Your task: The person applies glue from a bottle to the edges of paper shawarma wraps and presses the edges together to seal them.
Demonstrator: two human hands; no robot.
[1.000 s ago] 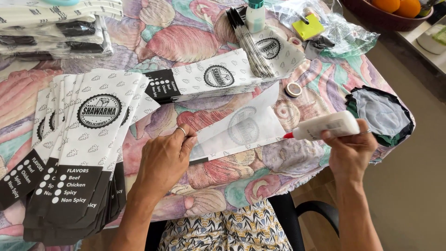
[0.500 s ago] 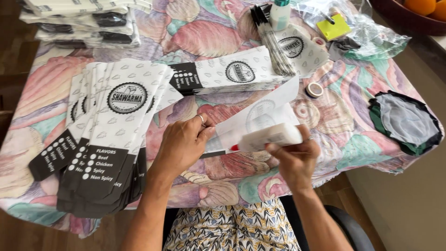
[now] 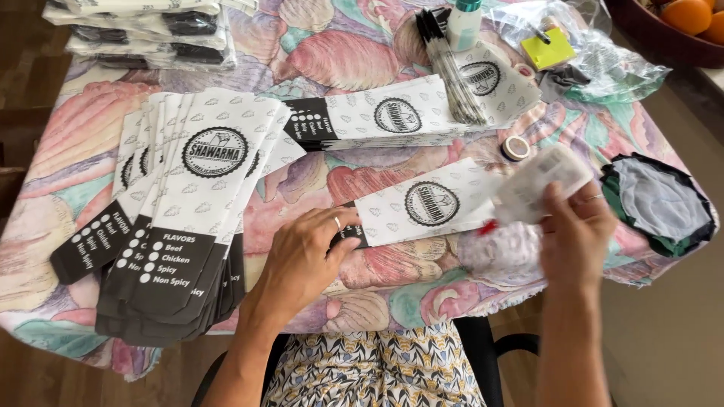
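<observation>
- I see the tabletop [image 3: 68,136] under a flowered cloth, crowded with printed paper sleeves and small supplies.
- A fanned stack of white-and-black paper sleeves [image 3: 181,226] lies at my left, long axes running toward me, black ends nearest.
- A second pile of sleeves [image 3: 392,117] lies crosswise farther back, with a bundle of dark sticks [image 3: 452,71] across it.
- The single sleeve [image 3: 422,205] I am working on lies flat near the front edge, long axis running left to right and tilted slightly up to the right, black end pointing left under my fingers.
- My left hand [image 3: 305,256] rests flat and open, pinning that black end.
- My right hand [image 3: 577,237] is closed around a white glue bottle [image 3: 539,181], blurred, red tip toward the sleeve's right end.
- A small tape roll [image 3: 516,148] sits just beyond.
- Risk, as I judge it: glue could drip onto the cloth, or the sleeve could skid if my pinning hand lifts.
</observation>
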